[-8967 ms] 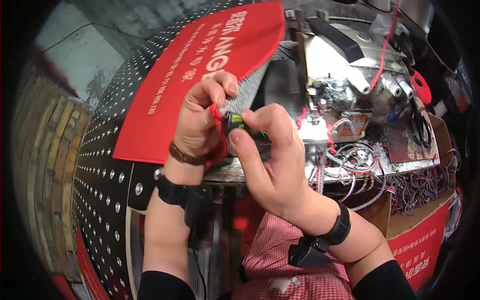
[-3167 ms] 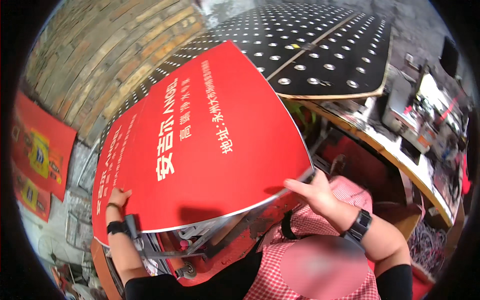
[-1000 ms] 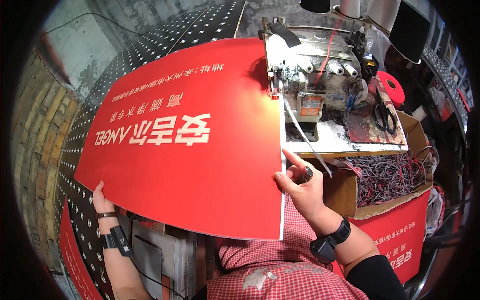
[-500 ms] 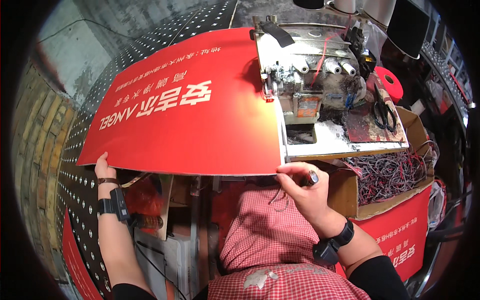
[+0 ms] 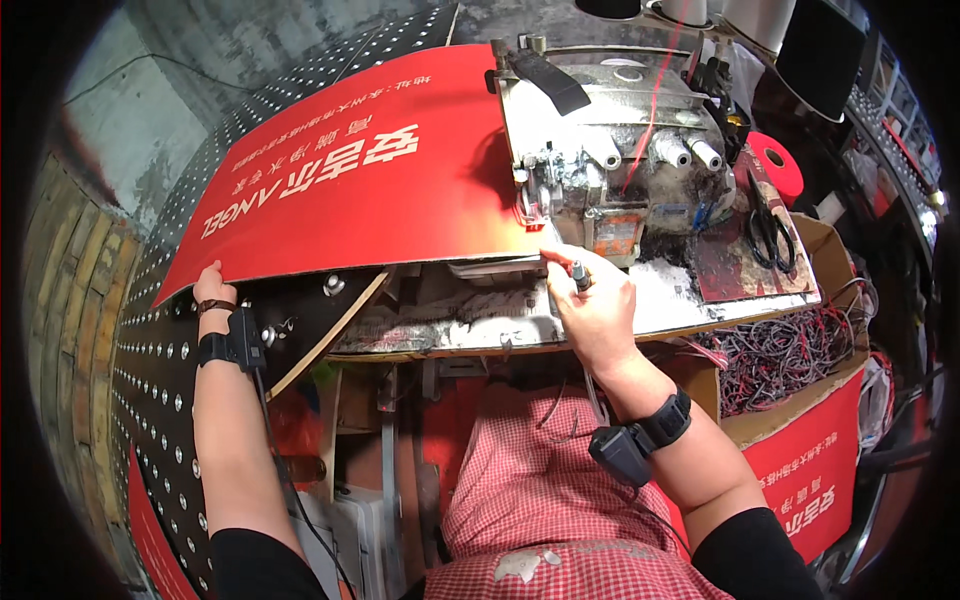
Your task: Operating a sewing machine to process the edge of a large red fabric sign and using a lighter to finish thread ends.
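A large red mat [image 5: 330, 200] with pale printed lettering lies across the table, its right edge at an overlock sewing machine [image 5: 620, 140]. My left hand [image 5: 214, 288] is closed on the mat's near edge by the left corner, thumb on top. At the near right corner, just in front of the machine's lit presser area, my right hand [image 5: 597, 308] pinches the mat. A small metal-ended tool [image 5: 580, 274] sticks up out of that same hand; its kind is not clear. A thin grey strip hangs below the palm.
Black-handled scissors [image 5: 768, 238] lie right of the machine, near a red thread cone [image 5: 775, 168]. A cardboard box [image 5: 705, 395] of tangled grey and red trimmings stands at the right. The white table edge [image 5: 470, 335] runs in front of me, with a perforated black surface [image 5: 165, 340] to the left.
Both hands have moved forward, the right one farther, and the mat has slid away from me along the machine. Its near edge now exposes the table's white front part.
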Tool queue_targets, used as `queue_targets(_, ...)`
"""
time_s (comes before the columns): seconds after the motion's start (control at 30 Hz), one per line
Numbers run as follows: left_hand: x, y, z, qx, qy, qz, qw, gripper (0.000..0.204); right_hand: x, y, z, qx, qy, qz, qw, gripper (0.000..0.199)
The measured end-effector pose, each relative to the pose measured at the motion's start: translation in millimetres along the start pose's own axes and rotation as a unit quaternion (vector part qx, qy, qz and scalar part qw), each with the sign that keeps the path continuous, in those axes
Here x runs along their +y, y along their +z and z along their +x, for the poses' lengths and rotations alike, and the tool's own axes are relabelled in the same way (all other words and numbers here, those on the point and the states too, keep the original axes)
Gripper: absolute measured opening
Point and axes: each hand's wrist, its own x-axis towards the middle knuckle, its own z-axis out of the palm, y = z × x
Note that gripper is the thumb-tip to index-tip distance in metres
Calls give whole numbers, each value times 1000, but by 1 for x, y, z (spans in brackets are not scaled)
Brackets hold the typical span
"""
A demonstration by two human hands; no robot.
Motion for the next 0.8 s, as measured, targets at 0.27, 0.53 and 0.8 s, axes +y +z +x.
queue_targets(0.27, 42, 16, -56, -6, 203, 175, 964, 44, -4, -4, -15, -19, -45, -43, 998, 26)
queue_targets(0.53, 111, -84, -361, -75, 617, 411, 667, 38, -139, 11, -43, -193, -388, -51, 900, 43)
queue_targets(0.8, 167, -193, -372, 173, 565, 246, 769, 56, -151, -8, -89, -571, 1, 279, 772, 24)
